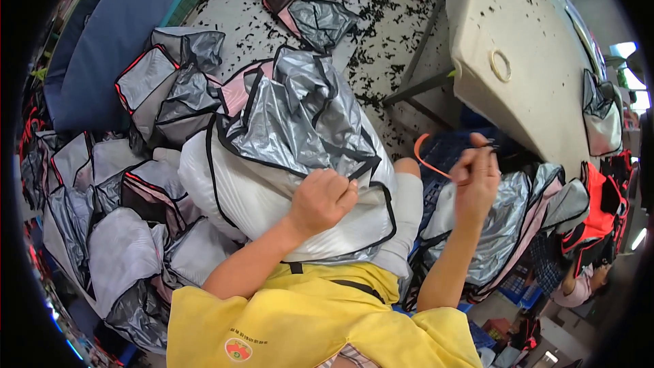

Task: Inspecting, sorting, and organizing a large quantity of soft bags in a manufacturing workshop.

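Your left hand (pixel 321 199) is clenched on the silver bag (pixel 300 157) that lies across your lap, fingers bunching its white mesh panel near the black-piped edge. That grip appears to pin the bag against your knee so it does not slide, a sensible hold for such slippery fabric.

Your right hand (pixel 477 176) is raised to the right of the bag and closed on a small dark tool with orange loop handles (pixel 429 157), probably thread snips (the blades are too small to make out). The tool is held well clear of the bag, not touching it.

Materials noted: the bag's shell is crinkled, reflective foil-like sheeting that holds sharp creases; its lower panel is soft white mesh; all edges are bound in narrow black tape.

Surroundings:
- A heap of like bags (pixel 116 197) lies to your left on the floor, some with red piping.
- A second silver bag (pixel 504 225) with pink trim rests by your right knee.
- A pale table (pixel 524 82) stands ahead on the right, speckled with dark clippings, with a ring of tape (pixel 501 66) on top.
- The floor (pixel 381 41) is littered with the same black scraps.
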Available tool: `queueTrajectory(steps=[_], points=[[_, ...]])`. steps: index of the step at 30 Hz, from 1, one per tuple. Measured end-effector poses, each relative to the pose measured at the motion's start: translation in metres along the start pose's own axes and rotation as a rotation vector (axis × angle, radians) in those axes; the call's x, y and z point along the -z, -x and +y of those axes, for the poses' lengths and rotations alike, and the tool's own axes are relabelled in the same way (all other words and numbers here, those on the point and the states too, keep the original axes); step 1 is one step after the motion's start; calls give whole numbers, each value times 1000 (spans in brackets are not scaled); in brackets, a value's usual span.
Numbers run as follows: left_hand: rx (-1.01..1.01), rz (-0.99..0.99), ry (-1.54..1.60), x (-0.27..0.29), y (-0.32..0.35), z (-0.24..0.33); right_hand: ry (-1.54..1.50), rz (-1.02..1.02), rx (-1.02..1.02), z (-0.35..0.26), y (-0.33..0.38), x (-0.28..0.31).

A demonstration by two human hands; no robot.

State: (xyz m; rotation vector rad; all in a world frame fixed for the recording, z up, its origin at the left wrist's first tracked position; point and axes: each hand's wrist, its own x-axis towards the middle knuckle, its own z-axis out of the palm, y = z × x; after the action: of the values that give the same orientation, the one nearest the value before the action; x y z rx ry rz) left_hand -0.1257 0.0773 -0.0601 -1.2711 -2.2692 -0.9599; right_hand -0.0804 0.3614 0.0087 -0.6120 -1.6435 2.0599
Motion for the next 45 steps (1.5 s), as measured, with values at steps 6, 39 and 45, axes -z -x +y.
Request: queueTrajectory(steps=[6, 39, 45], points=[[-3, 36, 5, -2, -5, -2, 775, -380, 72, 40, 95, -42], [12, 72, 22, -2, 7, -1, 1186, -445, 277, 16, 100, -72], [19, 61, 38, -1, 6, -2, 1145, -477, 351, 33, 94, -67]])
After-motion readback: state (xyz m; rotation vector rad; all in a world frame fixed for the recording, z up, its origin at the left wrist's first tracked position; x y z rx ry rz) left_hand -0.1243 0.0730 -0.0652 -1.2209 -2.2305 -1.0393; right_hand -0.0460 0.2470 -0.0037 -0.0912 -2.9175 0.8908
